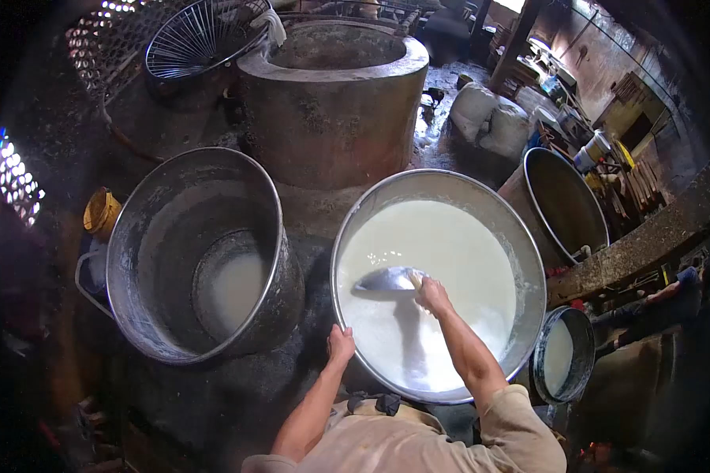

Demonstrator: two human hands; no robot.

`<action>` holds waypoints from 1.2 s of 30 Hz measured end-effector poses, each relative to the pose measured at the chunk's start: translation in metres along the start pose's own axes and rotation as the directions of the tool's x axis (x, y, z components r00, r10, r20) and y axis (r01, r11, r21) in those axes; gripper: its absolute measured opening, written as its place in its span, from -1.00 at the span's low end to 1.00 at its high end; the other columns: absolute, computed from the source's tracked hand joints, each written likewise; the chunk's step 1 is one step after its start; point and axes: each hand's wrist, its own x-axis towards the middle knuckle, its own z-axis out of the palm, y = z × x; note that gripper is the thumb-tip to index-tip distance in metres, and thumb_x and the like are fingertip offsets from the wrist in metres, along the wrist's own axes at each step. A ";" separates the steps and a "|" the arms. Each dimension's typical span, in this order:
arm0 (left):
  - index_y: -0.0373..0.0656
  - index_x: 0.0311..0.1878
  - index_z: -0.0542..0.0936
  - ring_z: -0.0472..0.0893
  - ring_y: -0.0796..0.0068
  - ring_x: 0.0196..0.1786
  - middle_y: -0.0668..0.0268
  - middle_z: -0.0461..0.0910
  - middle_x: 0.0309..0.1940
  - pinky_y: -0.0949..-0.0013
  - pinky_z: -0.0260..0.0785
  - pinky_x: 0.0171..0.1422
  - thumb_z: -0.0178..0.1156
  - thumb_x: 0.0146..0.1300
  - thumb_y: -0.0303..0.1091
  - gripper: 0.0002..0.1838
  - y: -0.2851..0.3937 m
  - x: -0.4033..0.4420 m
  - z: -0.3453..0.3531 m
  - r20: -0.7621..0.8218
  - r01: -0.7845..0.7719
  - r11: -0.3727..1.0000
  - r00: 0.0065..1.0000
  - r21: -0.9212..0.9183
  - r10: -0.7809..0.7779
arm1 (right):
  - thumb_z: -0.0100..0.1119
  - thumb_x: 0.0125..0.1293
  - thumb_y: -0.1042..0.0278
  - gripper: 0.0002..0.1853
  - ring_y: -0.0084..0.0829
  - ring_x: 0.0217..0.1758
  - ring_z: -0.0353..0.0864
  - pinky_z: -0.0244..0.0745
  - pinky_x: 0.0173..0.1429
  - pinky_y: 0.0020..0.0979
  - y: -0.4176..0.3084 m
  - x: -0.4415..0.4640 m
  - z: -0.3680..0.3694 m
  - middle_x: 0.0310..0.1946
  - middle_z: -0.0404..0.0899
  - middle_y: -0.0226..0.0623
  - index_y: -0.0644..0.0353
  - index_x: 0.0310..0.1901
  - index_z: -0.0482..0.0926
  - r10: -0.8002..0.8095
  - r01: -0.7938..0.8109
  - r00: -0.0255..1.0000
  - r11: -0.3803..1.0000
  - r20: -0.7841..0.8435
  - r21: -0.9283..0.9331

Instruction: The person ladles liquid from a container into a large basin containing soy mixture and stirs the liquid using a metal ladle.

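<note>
A large round metal vat [531,260] stands before me, filled with milky white liquid [442,244]. My right hand [431,295] is closed round the handle end of a shiny metal scoop [386,279], held over the liquid near the vat's middle. The scoop is tilted; whether its lower edge touches the liquid I cannot tell. My left hand [340,344] grips the vat's near left rim, with some of its fingers hidden. Left of it stands a second deep metal vat [158,260] with a little whitish liquid at its bottom.
Behind both vats rises a round masonry stove [331,118] with an open top. A wire basket [201,39] leans at its left. At right are another large metal vat [560,197], a smaller pot [580,347] of whitish liquid, a thick beam [639,244] and pale sacks [501,126].
</note>
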 end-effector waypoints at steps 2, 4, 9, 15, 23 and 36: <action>-0.33 -0.14 0.40 0.47 -0.12 -0.02 -0.11 0.51 -0.16 0.02 0.27 0.04 0.05 0.21 -0.20 -0.66 0.001 0.000 -0.001 -0.007 0.002 1.000 1.000 0.001 -0.002 | 0.09 -0.11 0.51 -0.75 -0.11 -0.40 0.62 0.55 -0.32 -0.18 0.017 -0.012 0.014 -0.42 0.57 0.06 0.37 -0.31 0.52 0.049 -0.049 0.999 0.999 0.023 0.009; -0.34 -0.14 0.39 0.47 -0.12 -0.02 -0.11 0.51 -0.16 0.02 0.27 0.04 0.05 0.20 -0.20 -0.65 -0.001 0.000 0.002 -0.008 -0.001 1.000 1.000 0.004 0.001 | 0.10 -0.11 0.51 -0.75 -0.12 -0.41 0.62 0.55 -0.36 -0.19 0.036 -0.031 0.021 -0.43 0.58 0.05 0.37 -0.31 0.52 0.106 -0.107 0.993 0.994 0.044 0.018; -0.34 -0.14 0.40 0.45 -0.12 0.00 -0.11 0.51 -0.15 0.04 0.25 0.07 0.06 0.19 -0.20 -0.65 -0.006 0.005 0.011 -0.055 0.008 0.999 0.998 -0.046 -0.010 | 0.13 -0.10 0.49 -0.77 -0.18 -0.53 0.61 0.54 -0.49 -0.25 0.080 -0.079 0.024 -0.48 0.58 -0.01 0.39 -0.33 0.51 0.128 -0.128 0.984 0.992 0.125 -0.011; -0.33 -0.12 0.43 0.44 -0.13 0.01 -0.12 0.50 -0.13 0.03 0.25 0.09 0.08 0.17 -0.18 -0.62 -0.007 0.008 0.012 -0.067 0.042 0.997 0.997 0.059 -0.038 | 0.15 -0.11 0.45 -0.73 -0.25 -0.61 0.59 0.52 -0.54 -0.29 0.135 -0.138 0.018 -0.56 0.58 -0.09 0.37 -0.30 0.48 0.198 -0.208 0.955 0.978 0.220 0.022; -0.36 -0.14 0.46 0.46 -0.10 0.02 -0.17 0.49 -0.13 0.05 0.28 0.07 0.08 0.15 -0.22 -0.64 -0.005 0.003 0.015 -0.130 0.044 0.999 0.991 0.009 -0.042 | 0.14 -0.14 0.45 -0.74 -0.27 -0.61 0.59 0.52 -0.52 -0.32 0.202 -0.202 -0.010 -0.56 0.57 -0.07 0.34 -0.32 0.50 0.168 -0.167 0.960 0.986 0.224 -0.020; -0.42 -0.09 0.44 0.46 -0.07 0.05 -0.17 0.48 -0.10 0.10 0.28 0.11 0.05 0.20 -0.22 -0.60 -0.002 -0.006 0.010 -0.104 -0.043 0.999 0.994 -0.016 0.041 | 0.10 -0.13 0.44 -0.65 -0.08 -0.18 0.56 0.44 -0.11 -0.18 0.159 -0.260 -0.139 -0.29 0.59 -0.07 0.15 -0.19 0.55 0.145 -0.039 0.935 0.950 0.325 -0.311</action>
